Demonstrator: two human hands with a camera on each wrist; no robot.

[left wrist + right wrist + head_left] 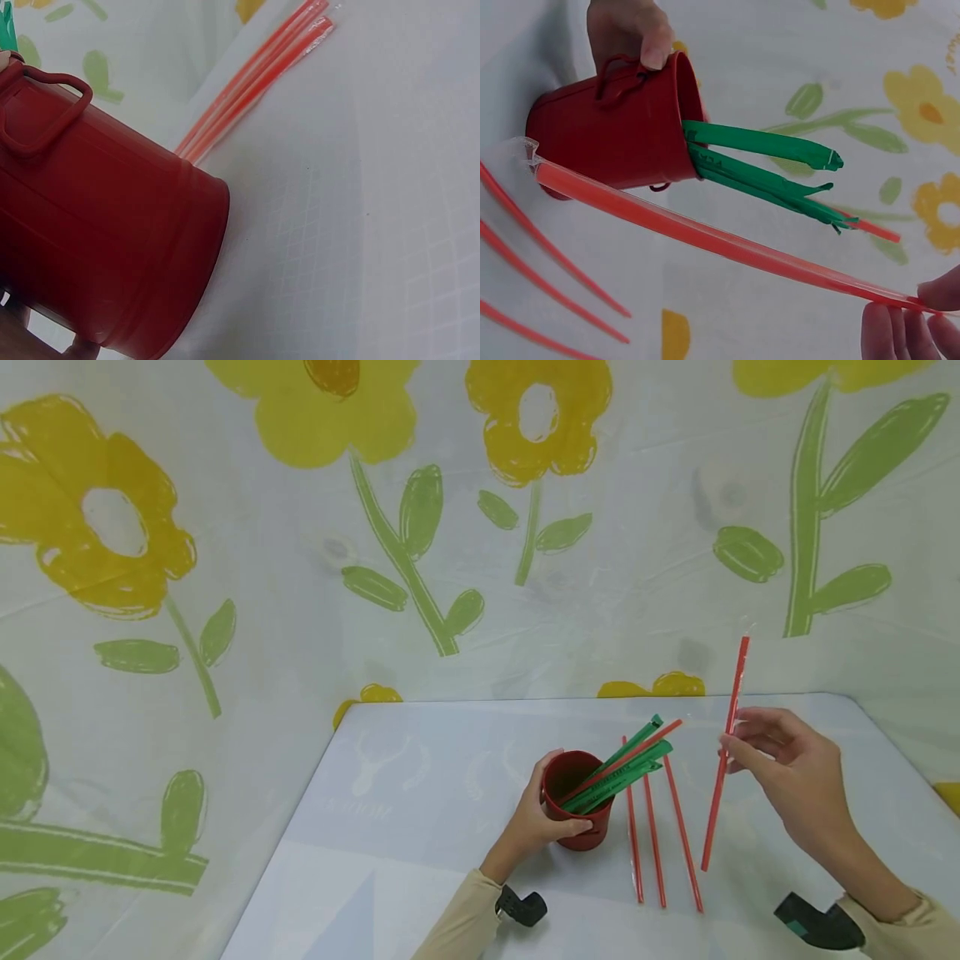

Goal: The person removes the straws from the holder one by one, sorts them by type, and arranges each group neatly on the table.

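My left hand (538, 814) grips a dark red metal bucket (615, 135) with small side handles, its thumb near the rim. Several green-wrapped sticks (765, 142) and one red straw (660, 735) lean out of the bucket's mouth toward the right. To the right, my right hand (798, 768) pinches a red straw in a clear wrapper (705, 232) between thumb and fingers. That straw stands nearly upright in the head view. Between the hands, three more red straws (681, 827) lie side by side on the white table (420, 827).
A white cloth (285, 527) with yellow flowers and green stems hangs behind the table and along its left. Black wrist bands with camera mounts (817, 922) sit at both sleeves. The table's back edge runs just beyond the bucket.
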